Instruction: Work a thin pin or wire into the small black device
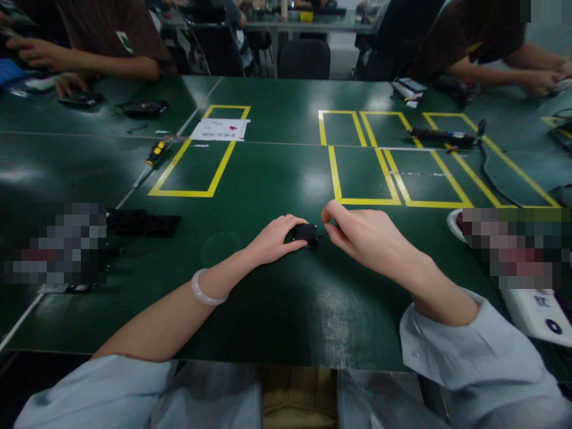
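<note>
A small black box-shaped part (306,233) rests on the green table (277,179) in front of me. My left hand (274,239), with a pale bangle on the wrist, curls round the part's left side and holds it. My right hand (357,235) is just to the part's right, thumb and fingers pinched together close to its edge; what the pinch holds is too small to make out.
Yellow taped rectangles (357,173) mark the table. A yellow-handled screwdriver (154,156) and a white paper (220,128) lie far left, black trays (143,223) at left, a black powered tool with cable (440,137) far right, a white device (536,307) at right. Other people's arms work along the far edge.
</note>
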Demonstrator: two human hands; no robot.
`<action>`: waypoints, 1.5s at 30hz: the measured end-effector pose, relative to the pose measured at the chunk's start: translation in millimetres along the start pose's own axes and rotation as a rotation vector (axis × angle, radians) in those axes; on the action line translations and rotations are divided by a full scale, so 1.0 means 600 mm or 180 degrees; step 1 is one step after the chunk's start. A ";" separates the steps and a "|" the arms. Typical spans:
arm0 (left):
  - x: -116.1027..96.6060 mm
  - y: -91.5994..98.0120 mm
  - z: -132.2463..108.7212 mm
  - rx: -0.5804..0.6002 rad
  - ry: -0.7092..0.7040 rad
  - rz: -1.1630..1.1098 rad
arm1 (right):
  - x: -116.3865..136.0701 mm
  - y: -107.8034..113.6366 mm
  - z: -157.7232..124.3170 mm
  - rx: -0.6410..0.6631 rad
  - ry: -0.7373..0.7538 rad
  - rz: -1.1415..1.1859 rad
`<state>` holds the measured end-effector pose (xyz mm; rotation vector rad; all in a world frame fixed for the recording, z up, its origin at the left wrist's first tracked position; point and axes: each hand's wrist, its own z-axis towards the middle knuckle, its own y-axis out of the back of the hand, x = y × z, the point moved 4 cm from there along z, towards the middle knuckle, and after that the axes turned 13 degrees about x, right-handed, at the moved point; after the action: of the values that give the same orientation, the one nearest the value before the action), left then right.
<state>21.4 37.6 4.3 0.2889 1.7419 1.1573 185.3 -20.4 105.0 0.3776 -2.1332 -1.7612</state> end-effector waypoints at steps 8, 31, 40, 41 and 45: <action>0.003 0.000 0.000 -0.0052 -0.0069 0.0038 | 0.001 0.001 -0.003 -0.0029 0.0035 0.0105; 0.002 -0.001 0.001 -0.0037 -0.0097 0.0075 | 0.000 -0.001 -0.002 -0.0017 -0.0035 0.0086; -0.001 0.001 0.000 -0.0010 -0.0044 0.0063 | -0.001 -0.003 -0.001 -0.0093 0.0034 0.0036; -0.001 0.002 0.000 -0.0003 -0.0036 0.0056 | -0.001 -0.003 -0.002 -0.0099 0.0045 0.0053; -0.001 0.001 0.001 0.0017 -0.0013 0.0047 | -0.001 -0.002 -0.004 -0.0145 0.0046 0.0099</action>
<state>22.0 37.7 5.4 0.3078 1.7422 1.1621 186.9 -22.7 104.2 0.3425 -2.0741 -1.7809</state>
